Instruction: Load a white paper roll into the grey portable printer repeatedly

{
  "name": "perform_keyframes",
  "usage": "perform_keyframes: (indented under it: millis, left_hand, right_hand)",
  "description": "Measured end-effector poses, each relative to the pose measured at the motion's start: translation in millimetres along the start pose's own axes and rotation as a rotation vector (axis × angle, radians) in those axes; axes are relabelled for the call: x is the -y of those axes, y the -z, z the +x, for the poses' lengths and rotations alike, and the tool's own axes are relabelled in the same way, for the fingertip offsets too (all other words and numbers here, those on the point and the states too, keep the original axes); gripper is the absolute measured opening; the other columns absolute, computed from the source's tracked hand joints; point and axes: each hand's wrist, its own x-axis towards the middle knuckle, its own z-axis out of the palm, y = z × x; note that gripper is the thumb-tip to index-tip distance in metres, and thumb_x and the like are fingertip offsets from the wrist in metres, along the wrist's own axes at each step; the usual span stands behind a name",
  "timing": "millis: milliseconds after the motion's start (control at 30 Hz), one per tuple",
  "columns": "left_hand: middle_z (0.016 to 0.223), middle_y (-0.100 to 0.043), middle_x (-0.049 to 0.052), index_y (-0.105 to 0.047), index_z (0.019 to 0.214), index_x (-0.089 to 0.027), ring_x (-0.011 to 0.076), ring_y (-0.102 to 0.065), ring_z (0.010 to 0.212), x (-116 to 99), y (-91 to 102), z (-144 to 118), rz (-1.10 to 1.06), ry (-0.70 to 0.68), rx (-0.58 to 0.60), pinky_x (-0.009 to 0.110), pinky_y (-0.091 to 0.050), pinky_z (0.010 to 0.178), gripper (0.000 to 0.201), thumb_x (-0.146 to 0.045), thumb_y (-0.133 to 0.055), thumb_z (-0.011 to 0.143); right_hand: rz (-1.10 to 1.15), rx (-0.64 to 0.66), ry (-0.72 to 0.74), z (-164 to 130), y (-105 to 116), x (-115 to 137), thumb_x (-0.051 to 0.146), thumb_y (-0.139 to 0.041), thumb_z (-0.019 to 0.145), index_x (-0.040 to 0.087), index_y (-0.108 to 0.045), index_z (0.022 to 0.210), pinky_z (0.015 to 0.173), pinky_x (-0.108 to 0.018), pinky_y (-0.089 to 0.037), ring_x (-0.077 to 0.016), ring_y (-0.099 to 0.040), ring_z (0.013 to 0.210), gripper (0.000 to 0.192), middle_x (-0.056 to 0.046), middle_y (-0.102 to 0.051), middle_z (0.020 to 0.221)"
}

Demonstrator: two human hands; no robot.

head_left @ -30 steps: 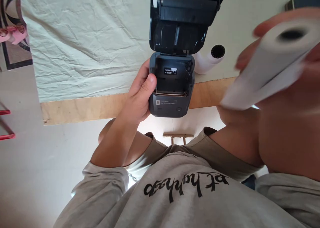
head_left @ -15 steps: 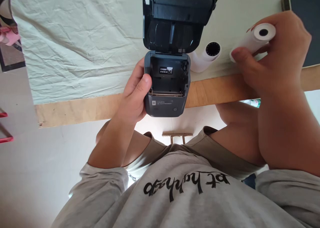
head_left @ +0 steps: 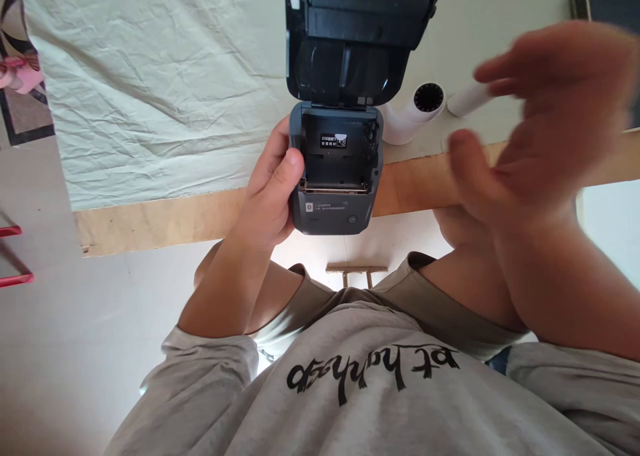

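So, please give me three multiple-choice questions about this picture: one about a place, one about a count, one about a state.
1. Where does the printer sit?
A. in the left hand, at the table edge
B. on the floor
C. in the right hand

2. How many white paper rolls lie on the table?
A. none
B. two
C. four

3. How is the printer lid?
A. shut
B. taken off
C. swung open

Answers:
1 A: the left fingers wrap the printer's side.
2 B: one roll lies beside the printer, a second roll shows behind the right hand.
3 C: the lid stands up and the paper bay is bare.
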Motion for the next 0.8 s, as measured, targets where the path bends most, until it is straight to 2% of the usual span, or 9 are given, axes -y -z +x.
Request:
perform_keyframes:
  millis: [100, 133, 200, 333, 467, 533, 633, 733, 800]
  left_hand:
    - [0.122, -0.066, 0.0, -0.062, 0.125, -0.026, 0.0196, -0.066, 0.113, 1, -1.2, 0, 0.001, 0.004, -0.031, 0.037, -0.057, 0.101, 0.042, -0.055, -0.05, 0.096]
    - [0.123, -0.067, 0.001, -0.062, 0.125, -0.025, 0.0193, -0.066, 0.113, 1, -1.5, 1, 0.004, 0.004, -0.04, 0.035, -0.056, 0.101, 0.041, -0.053, -0.05, 0.097]
    - [0.123, -0.067, 0.0, -0.062, 0.125, -0.025, 0.0193, -0.065, 0.115, 2, -1.2, 1, 0.008, -0.003, -0.036, 0.034, -0.055, 0.102, 0.042, -0.054, -0.051, 0.096]
    - [0.124, -0.067, -0.001, -0.059, 0.127, -0.027, 0.0241, -0.058, 0.13, 3, 0.4, 1, 0.006, -0.015, -0.001, 0.038, -0.054, 0.105, 0.049, -0.062, -0.053, 0.093]
    - [0.125, -0.066, 0.0, -0.06, 0.125, -0.028, 0.0256, -0.054, 0.136, 0, -1.3, -1, 0.027, 0.046, -0.054, 0.039, -0.055, 0.104, 0.044, -0.058, -0.052, 0.095]
    - [0.125, -0.066, 0.001, -0.06, 0.125, -0.03, 0.0258, -0.054, 0.137, 0, -1.6, -1, 0.051, 0.044, -0.059, 0.038, -0.056, 0.102, 0.045, -0.06, -0.054, 0.093]
    - [0.121, -0.068, 0.0, -0.062, 0.122, -0.031, 0.0245, -0.057, 0.133, 2, -0.6, 0, 0.071, 0.008, -0.048, 0.036, -0.057, 0.101, 0.048, -0.066, -0.054, 0.09]
    - [0.118, -0.068, -0.001, -0.062, 0.122, -0.03, 0.0218, -0.061, 0.126, 2, -1.0, 0, 0.055, 0.004, -0.038, 0.035, -0.057, 0.101, 0.043, -0.061, -0.052, 0.093]
    - [0.118, -0.068, 0.001, -0.062, 0.122, -0.029, 0.0224, -0.061, 0.127, 0, -2.4, -1, 0.049, 0.021, -0.038, 0.036, -0.057, 0.103, 0.04, -0.057, -0.051, 0.095]
  right_hand:
    - [-0.128, 0.11, 0.232, -1, -22, 11, 0.024, -0.067, 0.078, 0.022, -0.046, 0.135, 0.1, -0.049, -0.052, -0.0304, -0.053, 0.129, 0.061, -0.013, -0.054, 0.137]
    - [-0.176, 0.142, 0.249, 0, -28, 11, 0.022, -0.065, 0.079, 0.022, -0.043, 0.137, 0.102, -0.05, -0.051, -0.0307, -0.052, 0.13, 0.062, -0.015, -0.053, 0.138]
    - [-0.225, 0.2, 0.177, 2, -36, 10, 0.02, -0.06, 0.083, 0.025, -0.038, 0.138, 0.102, -0.05, -0.051, -0.0289, -0.054, 0.126, 0.059, -0.013, -0.054, 0.137]
    - [-0.262, 0.273, 0.011, 5, -38, 4, 0.022, -0.054, 0.088, 0.033, -0.035, 0.136, 0.085, -0.042, -0.054, -0.0248, -0.06, 0.108, 0.053, -0.007, -0.061, 0.126]
    - [-0.313, 0.278, 0.031, 5, -37, 1, 0.025, -0.06, 0.084, 0.029, -0.047, 0.119, 0.079, -0.041, -0.051, -0.0225, -0.06, 0.087, 0.037, -0.006, -0.065, 0.107]
    - [-0.299, 0.242, 0.098, 5, -38, -1, 0.027, -0.063, 0.084, 0.026, -0.052, 0.107, 0.081, -0.04, -0.051, -0.0221, -0.06, 0.089, 0.026, -0.006, -0.063, 0.102]
    - [-0.287, 0.151, 0.18, 4, -39, -5, 0.033, -0.066, 0.084, 0.024, -0.057, 0.098, 0.085, -0.042, -0.051, -0.0225, -0.057, 0.094, 0.019, -0.008, -0.058, 0.1]
    - [-0.269, 0.147, 0.192, 4, -36, -8, 0.037, -0.067, 0.083, 0.026, -0.058, 0.104, 0.083, -0.042, -0.052, -0.0213, -0.057, 0.09, 0.025, -0.006, -0.057, 0.098]
    - [-0.206, 0.172, 0.203, 3, -32, -8, 0.031, -0.067, 0.081, 0.027, -0.052, 0.115, 0.083, -0.041, -0.053, -0.0217, -0.059, 0.094, 0.038, -0.006, -0.06, 0.104]
